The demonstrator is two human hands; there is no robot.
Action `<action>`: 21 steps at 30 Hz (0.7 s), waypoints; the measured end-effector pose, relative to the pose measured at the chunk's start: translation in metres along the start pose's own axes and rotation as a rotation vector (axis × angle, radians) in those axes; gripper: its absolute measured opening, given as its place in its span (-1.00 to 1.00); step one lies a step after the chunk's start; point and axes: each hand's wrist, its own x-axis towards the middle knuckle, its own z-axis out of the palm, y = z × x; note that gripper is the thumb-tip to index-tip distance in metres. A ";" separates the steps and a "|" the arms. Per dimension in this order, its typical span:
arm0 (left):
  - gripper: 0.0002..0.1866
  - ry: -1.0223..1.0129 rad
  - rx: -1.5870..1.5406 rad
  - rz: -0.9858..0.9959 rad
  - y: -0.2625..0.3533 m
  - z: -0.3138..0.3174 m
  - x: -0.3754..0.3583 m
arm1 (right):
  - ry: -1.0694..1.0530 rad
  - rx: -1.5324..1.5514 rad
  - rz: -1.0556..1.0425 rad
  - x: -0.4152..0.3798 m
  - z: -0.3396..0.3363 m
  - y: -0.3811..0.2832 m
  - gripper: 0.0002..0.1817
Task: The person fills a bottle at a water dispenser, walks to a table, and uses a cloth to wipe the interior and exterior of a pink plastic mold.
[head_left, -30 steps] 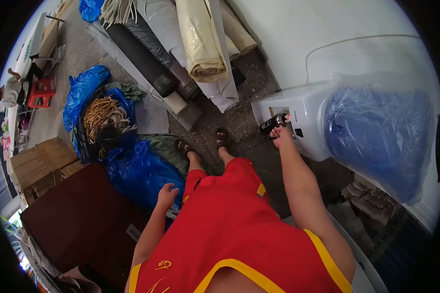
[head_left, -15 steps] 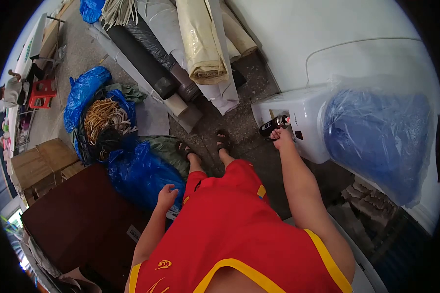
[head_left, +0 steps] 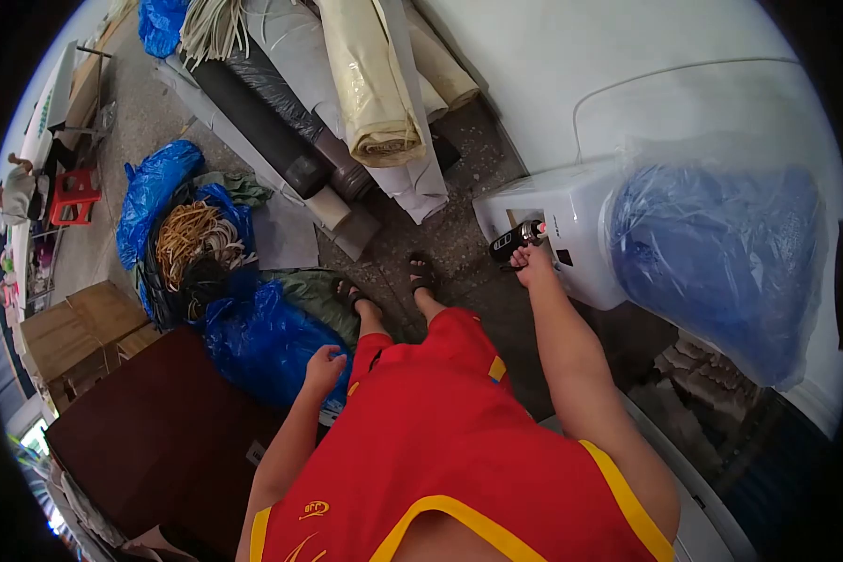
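My right hand (head_left: 534, 265) reaches forward and grips a dark spray can (head_left: 515, 241) with a white label, its tip against the front of a white machine (head_left: 571, 211). The machine's end is wrapped in clear plastic over a blue bulk (head_left: 721, 253). My left hand (head_left: 325, 367) hangs by my side with its fingers apart and holds nothing, just above a blue plastic bag (head_left: 262, 342). I wear a red shirt with yellow trim, and my sandalled feet stand on the concrete floor.
Rolls of material (head_left: 375, 84) lean ahead on the floor. A blue bag with tan cords (head_left: 192, 239) lies left. A dark brown board (head_left: 150, 431) and cardboard boxes (head_left: 75, 328) sit lower left. A person sits by a red stool (head_left: 73, 195) far left.
The view has shifted slightly, so everything sits a little further left and up. My right hand stays on the can at the machine; my left hand barely moves.
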 end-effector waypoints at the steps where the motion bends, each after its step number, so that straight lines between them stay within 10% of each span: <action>1: -0.57 -0.006 0.109 0.111 0.024 0.003 0.002 | 0.005 0.004 -0.004 0.001 -0.002 0.001 -0.93; 13: -0.59 -0.403 0.358 0.711 0.324 0.195 0.071 | 0.025 0.023 -0.032 0.003 -0.011 0.012 -0.86; 21: -0.53 -0.397 0.299 0.660 0.338 0.292 0.093 | -0.457 0.159 -0.072 0.021 -0.042 0.030 -0.60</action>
